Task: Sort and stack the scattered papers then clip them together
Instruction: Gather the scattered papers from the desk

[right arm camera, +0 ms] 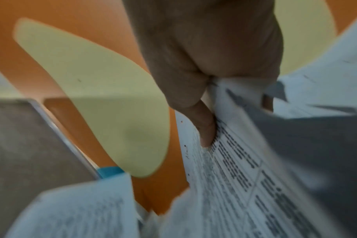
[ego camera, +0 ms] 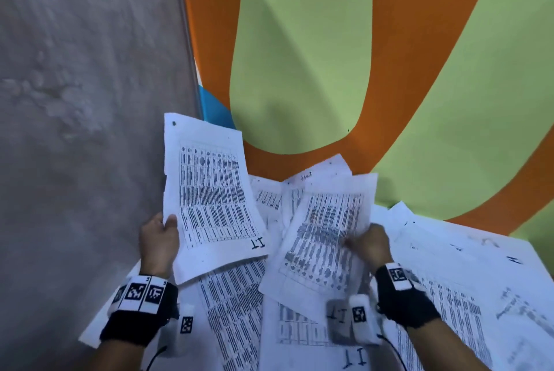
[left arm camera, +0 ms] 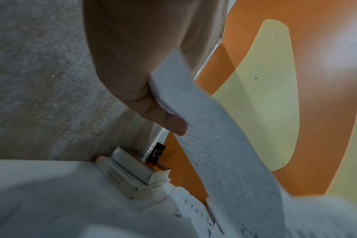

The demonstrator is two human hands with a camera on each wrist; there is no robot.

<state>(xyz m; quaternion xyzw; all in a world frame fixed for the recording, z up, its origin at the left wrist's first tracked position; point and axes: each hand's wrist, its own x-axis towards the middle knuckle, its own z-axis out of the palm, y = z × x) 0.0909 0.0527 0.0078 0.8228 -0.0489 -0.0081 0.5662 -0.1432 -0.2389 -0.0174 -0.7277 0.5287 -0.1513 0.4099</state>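
My left hand [ego camera: 163, 231] pinches the left edge of a printed sheet marked "11" [ego camera: 209, 190], lifted over the pile; its thumb [left arm camera: 169, 120] lies on that sheet's [left arm camera: 214, 136] top face. My right hand [ego camera: 367, 240] grips a second printed sheet [ego camera: 323, 238] by its right side, raised and tilted; the thumb [right arm camera: 206, 128] presses on its printed table [right arm camera: 234, 169]. Several more printed papers [ego camera: 449, 280] lie scattered and overlapping on the surface under both hands. No clip shows near the hands in the head view.
The surface is an orange and light-green mat [ego camera: 299, 71] next to a grey carpet [ego camera: 75, 101], split by a metal strip [ego camera: 186, 41]. A blue patch [ego camera: 212, 107] shows by the strip. In the left wrist view, stacked books [left arm camera: 132, 170] and a black binder clip [left arm camera: 157, 153] sit at the carpet's edge.
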